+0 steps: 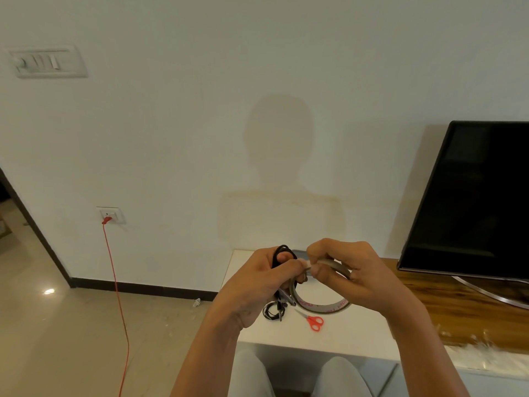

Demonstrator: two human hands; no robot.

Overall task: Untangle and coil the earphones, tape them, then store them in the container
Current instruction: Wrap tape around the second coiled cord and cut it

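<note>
- Far left on the wall: switch panel (47, 61); lower down, socket (110, 214) with a red cable (116, 282) plugged in, hanging to the floor.
- left hand (257, 285) raised over the white table (329, 336), fingers curled round the coiled black earphones (282, 255); the coil pokes up past the thumb.
- On the table below: loose black cable bundle (273, 310), red scissors (315, 322) just beside it.
- right hand (352, 270) grips the tape roll (323, 306) at its top, fingertips meeting the left's.
- Far right: TV (472, 196).

On the white bench (352, 330) I see red-handled scissors (314, 322) just beside a black earphone bundle (273, 312); the adjoining wooden top (458, 310) carries a television (472, 210).
</note>
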